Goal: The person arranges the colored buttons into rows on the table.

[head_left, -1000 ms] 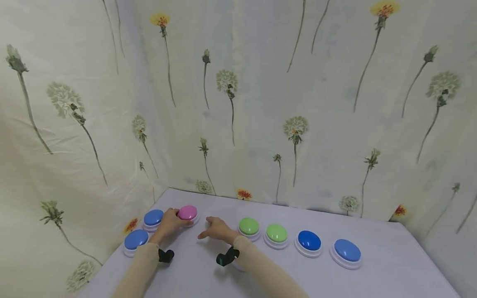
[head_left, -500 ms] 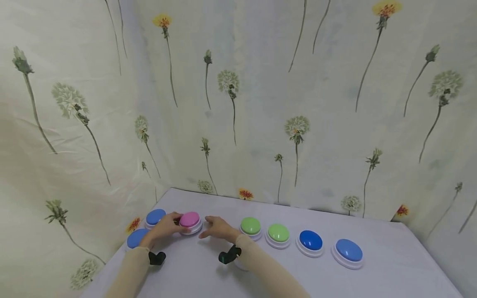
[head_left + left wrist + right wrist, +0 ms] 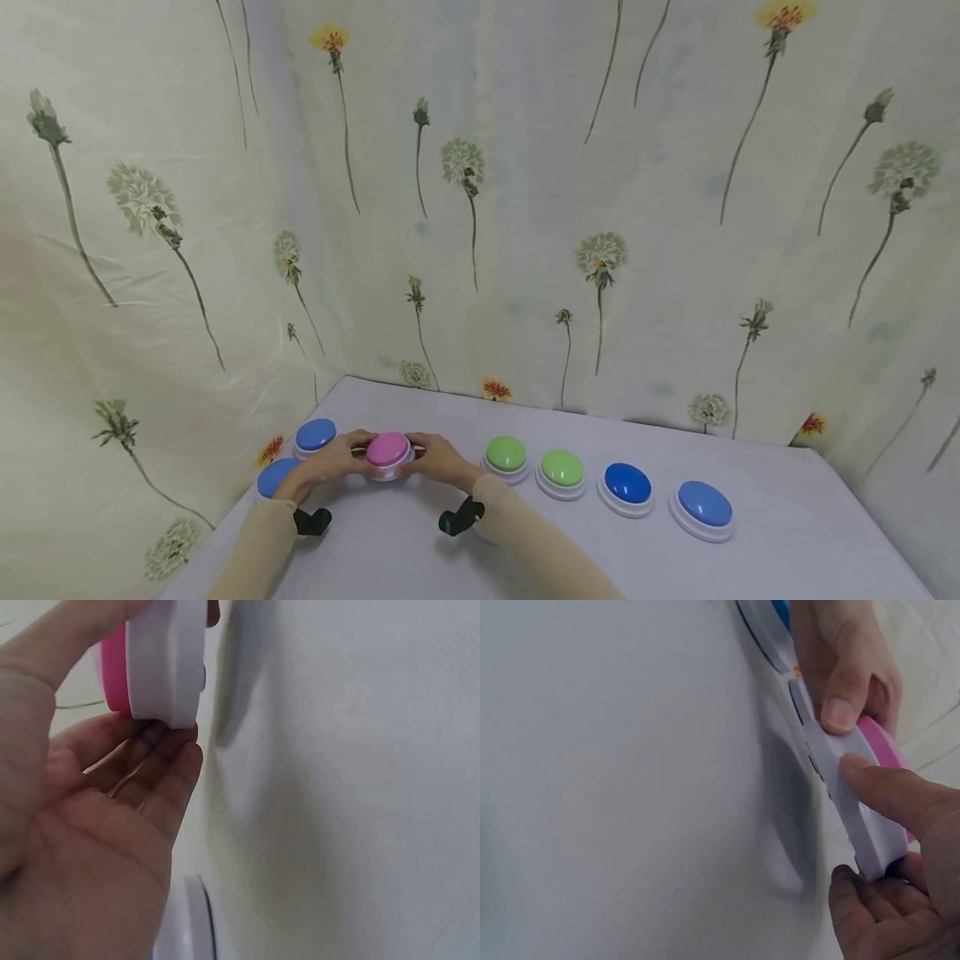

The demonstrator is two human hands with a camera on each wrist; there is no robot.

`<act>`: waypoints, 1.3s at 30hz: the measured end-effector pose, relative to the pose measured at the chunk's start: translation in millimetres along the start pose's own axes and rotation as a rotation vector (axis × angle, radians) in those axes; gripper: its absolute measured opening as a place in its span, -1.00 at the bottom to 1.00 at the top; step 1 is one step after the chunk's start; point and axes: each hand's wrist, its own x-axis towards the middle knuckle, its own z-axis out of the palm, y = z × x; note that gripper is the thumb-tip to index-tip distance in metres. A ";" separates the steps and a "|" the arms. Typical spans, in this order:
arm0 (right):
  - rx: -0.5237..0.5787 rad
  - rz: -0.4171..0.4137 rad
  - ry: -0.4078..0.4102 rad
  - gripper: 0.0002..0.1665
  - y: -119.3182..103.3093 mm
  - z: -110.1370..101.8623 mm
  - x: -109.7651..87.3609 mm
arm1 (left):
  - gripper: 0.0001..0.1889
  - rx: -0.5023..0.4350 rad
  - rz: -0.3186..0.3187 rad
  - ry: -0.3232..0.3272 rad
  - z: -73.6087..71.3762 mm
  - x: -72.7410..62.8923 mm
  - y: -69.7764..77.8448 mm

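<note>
Button with pink top [image 3: 387, 450] hangs just above pale table [image 3: 637, 562]; left hand [image 3: 330, 462] and right hand [image 3: 444, 461] pinch its white base [image 3: 861, 814] from opposite sides, each grip closed to its edge. If one hand loosens alone, the button could tilt and slip.

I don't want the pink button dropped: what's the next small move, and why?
Probably ease the left grip off the pink button, leaving it to the right grip: both grips hold its white base, clear of the table, and the right one has thumb and fingers on it.
</note>
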 end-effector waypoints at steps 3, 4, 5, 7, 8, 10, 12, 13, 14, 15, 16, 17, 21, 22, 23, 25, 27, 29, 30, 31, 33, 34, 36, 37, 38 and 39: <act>-0.002 -0.020 0.021 -0.21 -1.0 1.5 -0.6 | -0.24 -0.011 -0.006 0.010 -0.2 -2.0 3.7; -0.009 -0.027 0.027 -0.21 -2.0 1.5 -1.2 | -0.24 -0.019 -0.012 0.018 -0.3 -3.0 5.5; -0.021 -0.039 0.034 -0.21 -3.4 1.1 -1.9 | -0.24 -0.021 -0.012 0.028 -0.5 -4.3 7.5; -0.055 -0.052 0.045 -0.22 -7.0 -1.7 -4.6 | -0.24 -0.028 -0.011 0.044 -0.6 -7.2 12.7; -0.067 -0.059 0.048 -0.22 -9.4 -3.7 -6.6 | -0.24 -0.031 -0.005 0.050 -0.6 -8.9 15.8; -0.097 -0.070 0.052 -0.21 -13.4 -8.9 -11.1 | -0.25 -0.036 0.022 0.056 -0.2 -12.6 22.9; -0.106 -0.080 0.050 -0.20 -17.4 -14.4 -16.3 | -0.26 -0.031 0.050 0.059 0.5 -16.5 30.2; -0.108 -0.086 0.049 -0.19 -19.1 -16.8 -19.1 | -0.27 -0.026 0.062 0.061 1.0 -18.3 33.7; -0.108 -0.090 0.048 -0.19 -20.1 -19.0 -21.9 | -0.28 -0.022 0.073 0.062 1.6 -20.2 37.2; -0.106 -0.092 0.049 -0.18 -21.1 -21.1 -25.1 | -0.28 -0.018 0.084 0.060 2.4 -21.8 40.4; -0.106 -0.097 0.052 -0.18 -21.9 -23.1 -28.5 | -0.29 -0.015 0.092 0.057 3.4 -23.0 43.9; -0.108 -0.102 0.057 -0.18 -22.1 -25.0 -32.0 | -0.30 -0.011 0.098 0.053 4.7 -24.0 47.3; -0.132 -0.106 0.082 -0.17 -23.1 -33.9 -49.9 | -0.32 0.018 0.128 0.037 13.6 -26.3 62.6; -0.139 -0.111 0.086 -0.17 -23.5 -36.5 -54.7 | -0.32 0.031 0.139 0.038 16.5 -26.6 66.8; -0.144 -0.116 0.091 -0.17 -24.4 -39.5 -60.0 | -0.32 0.043 0.154 0.039 19.5 -27.0 71.0; -0.146 -0.118 0.095 -0.16 -27.0 -47.3 -71.9 | -0.33 0.059 0.189 0.036 26.5 -26.7 80.5; -0.146 -0.124 0.099 -0.16 -28.6 -56.5 -84.5 | -0.34 0.072 0.229 0.033 34.2 -25.1 89.9; -0.146 -0.121 0.096 -0.16 -31.0 -66.2 -97.4 | -0.35 0.072 0.263 0.027 42.1 -23.9 99.8; -0.146 -0.115 0.095 -0.16 -31.6 -70.7 -103.9 | -0.35 0.075 0.278 0.023 46.2 -23.3 104.6; -0.147 -0.110 0.097 -0.16 -31.8 -75.1 -110.2 | -0.35 0.079 0.290 0.019 50.5 -22.5 108.9; -0.139 -0.095 0.103 -0.16 -32.3 -82.7 -123.4 | -0.35 0.085 0.306 0.006 59.3 -21.2 117.2; -0.136 -0.089 0.107 -0.17 -31.8 -85.9 -129.8 | -0.34 0.091 0.314 -0.003 64.0 -20.4 121.1; -0.125 -0.077 0.121 -0.17 -29.3 -91.6 -142.4 | -0.33 0.108 0.324 -0.024 73.9 -18.2 128.4; -0.120 -0.072 0.129 -0.17 -27.3 -93.7 -148.3 | -0.33 0.118 0.330 -0.035 79.0 -17.1 131.5; -0.117 -0.069 0.136 -0.17 -24.8 -95.7 -153.8 | -0.32 0.130 0.336 -0.045 83.9 -16.0 134.8; -0.119 -0.063 0.140 -0.18 -22.1 -97.8 -159.2 | -0.32 0.144 0.344 -0.054 88.8 -14.7 137.9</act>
